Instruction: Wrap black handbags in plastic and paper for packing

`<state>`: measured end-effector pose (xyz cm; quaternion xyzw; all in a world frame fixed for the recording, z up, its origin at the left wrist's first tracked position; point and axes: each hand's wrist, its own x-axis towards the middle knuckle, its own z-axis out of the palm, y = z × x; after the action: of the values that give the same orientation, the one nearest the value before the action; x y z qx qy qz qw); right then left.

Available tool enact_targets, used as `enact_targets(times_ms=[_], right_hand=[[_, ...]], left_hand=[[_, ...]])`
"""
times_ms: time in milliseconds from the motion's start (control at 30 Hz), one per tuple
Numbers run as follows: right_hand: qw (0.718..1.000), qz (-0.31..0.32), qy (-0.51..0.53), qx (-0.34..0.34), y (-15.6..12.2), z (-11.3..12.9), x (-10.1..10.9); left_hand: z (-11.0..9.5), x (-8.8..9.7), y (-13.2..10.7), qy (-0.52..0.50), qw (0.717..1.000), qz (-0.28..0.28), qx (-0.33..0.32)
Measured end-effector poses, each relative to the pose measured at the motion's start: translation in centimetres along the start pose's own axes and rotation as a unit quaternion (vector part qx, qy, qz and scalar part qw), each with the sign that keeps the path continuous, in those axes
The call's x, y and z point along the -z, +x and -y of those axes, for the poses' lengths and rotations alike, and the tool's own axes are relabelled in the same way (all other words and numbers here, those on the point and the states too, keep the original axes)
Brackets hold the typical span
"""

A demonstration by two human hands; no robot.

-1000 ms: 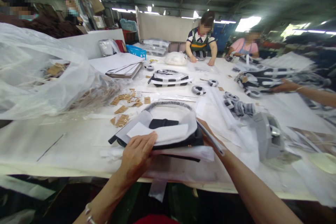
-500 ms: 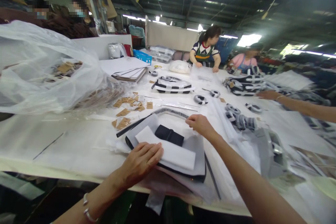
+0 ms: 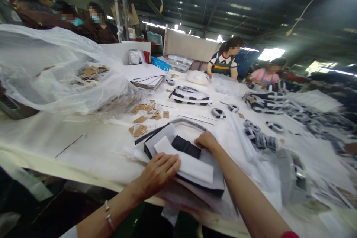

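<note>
A black bag (image 3: 219, 192) with grey paper-like lining lies on the table before me. Its strap, wrapped in clear film (image 3: 187, 122), arches behind it. On the bag rest a white foam strip (image 3: 192, 165) and a small dark pouch (image 3: 186, 146) with a band across it. My left hand (image 3: 164, 169) lies flat over the left part of the foam strip, fingers stretched out. At the upper right of the bag, beside the pouch, my right hand (image 3: 208, 141) has its fingers pinched together; what they hold is hidden.
Brown paper tags (image 3: 150, 111) are strewn beyond the bag. A large clear plastic bag (image 3: 108, 70) stands at the left. Wrapped strap coils (image 3: 217, 113) and stacked wrapped bags (image 3: 262, 103) lie to the right. A co-worker (image 3: 225, 59) stands across the table.
My right hand has moved from the strap's right end inward to beside the pouch. My left hand stays on the foam strip. The view has shifted, and a co-worker's arm at right has mostly withdrawn.
</note>
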<state>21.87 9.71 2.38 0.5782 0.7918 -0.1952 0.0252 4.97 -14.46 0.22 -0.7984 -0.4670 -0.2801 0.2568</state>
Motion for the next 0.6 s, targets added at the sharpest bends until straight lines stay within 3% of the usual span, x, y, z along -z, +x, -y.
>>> enact_targets(times_ms=[100, 400, 600], right_hand=[[1.000, 0.000, 0.007, -0.021, -0.3, -0.4, -0.1], [0.995, -0.086, -0.031, -0.027, 0.6, 0.5, -0.1], [0.997, -0.061, 0.028, -0.028, 2.3, 0.1, 0.3]], left_hand=[[0.0, -0.3, -0.2, 0.002, 1.000, -0.003, 0.002], [-0.2, -0.4, -0.2, 0.003, 1.000, -0.014, 0.006], [-0.3, -0.4, -0.3, -0.001, 1.000, -0.016, 0.018]])
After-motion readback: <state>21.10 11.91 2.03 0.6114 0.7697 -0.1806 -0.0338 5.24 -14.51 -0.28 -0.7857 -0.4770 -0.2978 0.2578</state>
